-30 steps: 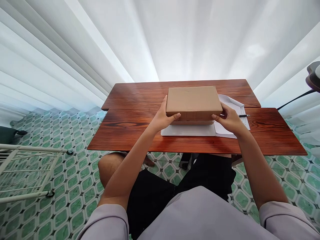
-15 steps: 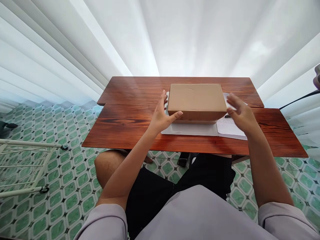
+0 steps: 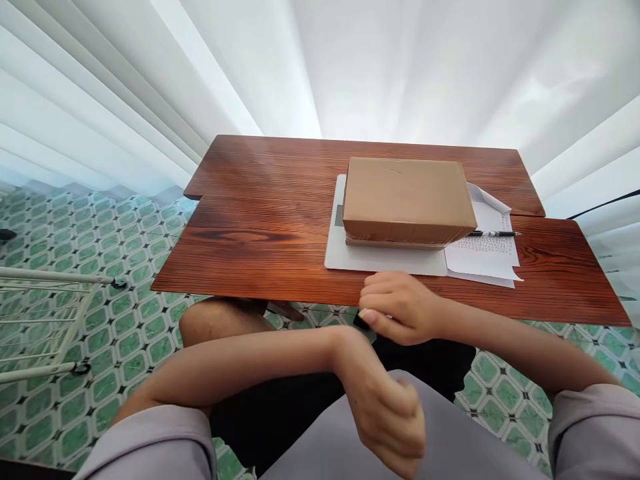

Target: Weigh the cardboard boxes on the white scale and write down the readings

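Note:
A closed brown cardboard box rests on a flat pale grey slab, whose kind I cannot make out. To its right lie sheets of written paper with a black pen across them. My right hand is curled into a fist at the table's front edge, in front of the box and apart from it. Lower and closer to my body, my left hand is bent downward with its fingers curled in. Nothing shows in either hand.
The brown wooden table has a stepped outline. White curtains hang behind it. A white wheeled metal rack stands on the green tiled floor at left. My legs are under the table.
Both hands have left the sides of the box and drawn back toward my body, going from open to curled. The box stays on the slab, and the view has shifted slightly.

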`<state>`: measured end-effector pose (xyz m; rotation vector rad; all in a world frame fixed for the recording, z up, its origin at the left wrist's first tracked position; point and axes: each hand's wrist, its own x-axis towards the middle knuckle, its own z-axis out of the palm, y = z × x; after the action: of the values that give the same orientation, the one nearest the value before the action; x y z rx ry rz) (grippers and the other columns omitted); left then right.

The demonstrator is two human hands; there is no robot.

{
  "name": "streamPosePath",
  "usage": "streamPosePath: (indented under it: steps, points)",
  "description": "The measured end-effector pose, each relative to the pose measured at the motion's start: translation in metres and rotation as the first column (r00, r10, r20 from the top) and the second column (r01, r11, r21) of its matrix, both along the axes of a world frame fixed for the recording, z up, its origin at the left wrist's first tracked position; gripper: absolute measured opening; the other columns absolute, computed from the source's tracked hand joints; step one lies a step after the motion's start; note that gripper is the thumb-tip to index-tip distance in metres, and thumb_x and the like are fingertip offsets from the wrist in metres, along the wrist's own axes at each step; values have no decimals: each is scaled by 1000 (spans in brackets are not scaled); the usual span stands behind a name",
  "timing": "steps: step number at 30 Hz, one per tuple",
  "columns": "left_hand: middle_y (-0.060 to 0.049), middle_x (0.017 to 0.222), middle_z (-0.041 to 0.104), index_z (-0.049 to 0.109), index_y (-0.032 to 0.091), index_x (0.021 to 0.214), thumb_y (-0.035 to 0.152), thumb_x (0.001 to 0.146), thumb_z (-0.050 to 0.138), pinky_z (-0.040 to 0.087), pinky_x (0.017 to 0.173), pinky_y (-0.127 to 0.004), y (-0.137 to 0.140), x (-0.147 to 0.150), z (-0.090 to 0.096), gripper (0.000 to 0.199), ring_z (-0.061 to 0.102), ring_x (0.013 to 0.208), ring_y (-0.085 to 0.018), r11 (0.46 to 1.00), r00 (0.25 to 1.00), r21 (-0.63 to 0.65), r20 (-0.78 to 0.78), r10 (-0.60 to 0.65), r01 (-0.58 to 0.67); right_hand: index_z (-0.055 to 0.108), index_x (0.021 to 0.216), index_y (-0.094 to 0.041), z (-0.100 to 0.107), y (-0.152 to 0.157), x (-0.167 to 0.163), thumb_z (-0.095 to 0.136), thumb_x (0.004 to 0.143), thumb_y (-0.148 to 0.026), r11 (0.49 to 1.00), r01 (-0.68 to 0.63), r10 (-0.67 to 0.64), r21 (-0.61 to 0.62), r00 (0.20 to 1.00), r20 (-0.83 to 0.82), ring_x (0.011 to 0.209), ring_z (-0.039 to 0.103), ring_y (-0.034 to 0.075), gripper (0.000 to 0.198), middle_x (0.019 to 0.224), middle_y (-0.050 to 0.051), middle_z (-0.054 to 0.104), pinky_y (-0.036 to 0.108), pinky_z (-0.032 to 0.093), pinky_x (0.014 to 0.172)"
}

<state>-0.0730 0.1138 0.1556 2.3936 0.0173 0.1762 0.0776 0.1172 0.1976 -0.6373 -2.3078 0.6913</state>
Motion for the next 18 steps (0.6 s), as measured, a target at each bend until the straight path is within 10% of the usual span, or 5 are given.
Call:
streamPosePath:
  steps: [2,4,10,18]
  points:
    - [-2,78,57,60,40,61,37,70,67,14,49,-31,-23,10,-8,12,41,54,-18,843,823,266,217,-525,467,42,70,-22,-13,4,-14,24,108,-35,993,-79,83,-89,996,32,61,43,15,44,62,1,51,31,35,62]
    - [-6,64,39,55,33,52,31,72,67,9,57,-28,-38,15,-21,23,32,54,-19,645,562,622,367,-741,444,39,68,-22,-25,6,-24,27,106,-34,978,-121,127,-170,992,26,61,42,14,42,61,0,49,30,33,61]
    - [-4,57,12,33,27,46,58,65,54,16,64,-31,-49,16,-62,42,15,53,-22,576,535,813,527,-660,-91,23,62,-22,-52,9,-44,38,98,-31,925,-153,123,-347,987,-108,52,31,11,40,54,-4,30,29,25,54]
    - [-3,48,3,-4,17,53,75,64,28,23,60,-33,-49,28,-93,67,10,48,-19,455,538,825,565,-626,-337,18,60,-22,-67,17,-52,36,95,-28,861,-81,26,-501,993,-117,49,23,9,39,52,-5,22,29,22,52]
